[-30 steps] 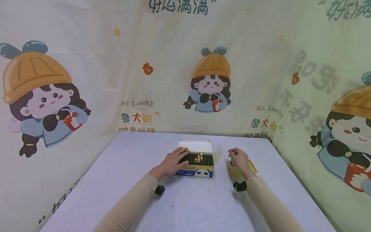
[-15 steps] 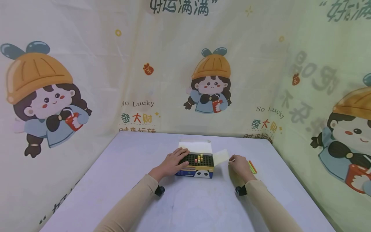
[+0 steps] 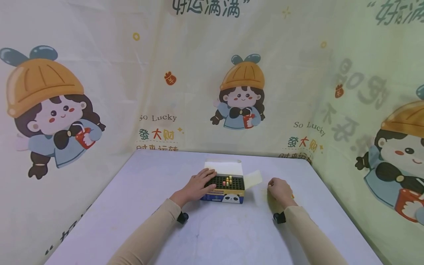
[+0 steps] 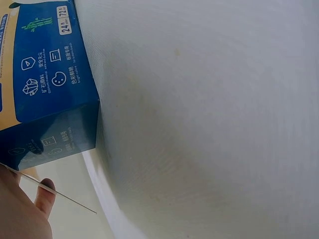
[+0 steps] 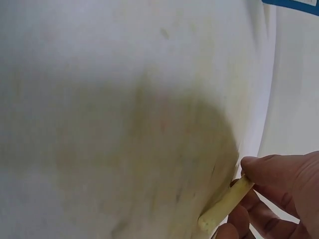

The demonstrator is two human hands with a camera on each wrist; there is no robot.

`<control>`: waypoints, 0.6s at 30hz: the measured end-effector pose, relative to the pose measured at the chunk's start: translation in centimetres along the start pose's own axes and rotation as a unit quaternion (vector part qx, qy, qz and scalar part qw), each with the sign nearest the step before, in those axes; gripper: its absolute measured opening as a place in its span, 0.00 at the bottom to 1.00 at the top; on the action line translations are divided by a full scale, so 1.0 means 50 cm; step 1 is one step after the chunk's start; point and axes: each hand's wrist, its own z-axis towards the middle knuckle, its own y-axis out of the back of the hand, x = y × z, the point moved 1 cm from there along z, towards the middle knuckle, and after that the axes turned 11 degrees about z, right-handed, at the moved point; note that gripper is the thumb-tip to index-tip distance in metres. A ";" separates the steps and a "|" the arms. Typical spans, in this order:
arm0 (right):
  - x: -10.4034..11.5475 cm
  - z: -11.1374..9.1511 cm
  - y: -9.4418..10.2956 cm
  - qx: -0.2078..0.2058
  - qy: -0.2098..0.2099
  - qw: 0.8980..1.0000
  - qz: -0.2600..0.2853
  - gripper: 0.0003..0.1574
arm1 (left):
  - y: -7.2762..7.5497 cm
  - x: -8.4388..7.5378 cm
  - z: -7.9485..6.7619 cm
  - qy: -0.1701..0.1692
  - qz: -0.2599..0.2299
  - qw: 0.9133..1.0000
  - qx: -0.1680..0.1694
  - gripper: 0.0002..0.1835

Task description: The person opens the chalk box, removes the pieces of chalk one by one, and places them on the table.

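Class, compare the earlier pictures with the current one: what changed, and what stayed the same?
The right hand moved rightward and slightly toward the person, mostly hiding the slim orange and green sticks. It pinches a pale yellow cylindrical stick; when that was grasped is unclear. The white cardboard side flap swung outward and down. The left hand stayed on the blue-and-yellow cardboard box, its coloured sticks unmoved.
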 end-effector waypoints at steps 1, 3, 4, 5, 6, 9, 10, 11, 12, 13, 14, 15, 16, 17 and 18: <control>-0.003 0.000 0.002 0.001 0.000 1.000 -0.003 0.15 | 0.002 -0.001 -0.001 0.000 -0.001 1.000 0.001 0.36; -0.007 0.001 0.005 0.003 0.002 1.000 -0.005 0.15 | 0.006 -0.003 -0.002 0.001 -0.003 1.000 0.002 0.36; -0.009 0.001 0.007 0.004 0.001 1.000 -0.004 0.15 | 0.006 -0.003 -0.002 0.002 -0.002 1.000 0.004 0.36; -0.011 0.001 0.008 0.004 0.002 1.000 -0.003 0.14 | 0.007 -0.004 -0.003 0.003 -0.003 1.000 0.005 0.36; -0.013 0.001 0.010 0.005 0.003 1.000 0.000 0.14 | 0.007 -0.004 -0.003 0.003 -0.002 1.000 0.007 0.36; -0.019 0.003 0.012 0.007 0.004 1.000 0.002 0.15 | 0.005 -0.002 -0.002 0.004 0.000 1.000 0.005 0.35; -0.021 0.003 0.012 0.007 0.002 1.000 0.004 0.15 | 0.004 -0.001 -0.001 0.004 0.000 1.000 0.004 0.36; -0.023 0.004 0.013 0.008 -0.001 1.000 0.004 0.15 | 0.004 -0.001 -0.001 0.004 -0.001 1.000 0.003 0.36; -0.025 0.004 0.014 0.009 -0.001 1.000 0.005 0.15 | 0.002 0.000 -0.001 0.004 0.000 1.000 0.002 0.36; -0.026 0.004 0.015 0.009 -0.001 1.000 0.004 0.15 | 0.001 0.001 0.000 0.004 0.000 1.000 -0.001 0.36; -0.027 0.004 0.016 0.009 -0.001 1.000 0.004 0.15 | 0.000 0.002 0.000 0.004 0.000 1.000 -0.001 0.36; -0.028 0.004 0.017 0.009 -0.001 1.000 0.004 0.15 | -0.001 0.003 0.000 0.003 0.000 1.000 -0.002 0.36; -0.029 0.003 0.019 0.009 0.000 1.000 0.004 0.15 | -0.002 0.003 0.001 0.003 0.001 1.000 -0.002 0.36; -0.029 0.002 0.021 0.008 0.001 1.000 0.003 0.16 | -0.002 0.003 0.001 0.003 0.001 1.000 -0.003 0.36; -0.030 0.002 0.022 0.009 0.002 1.000 0.002 0.16 | -0.003 0.003 0.002 0.003 0.002 1.000 -0.003 0.36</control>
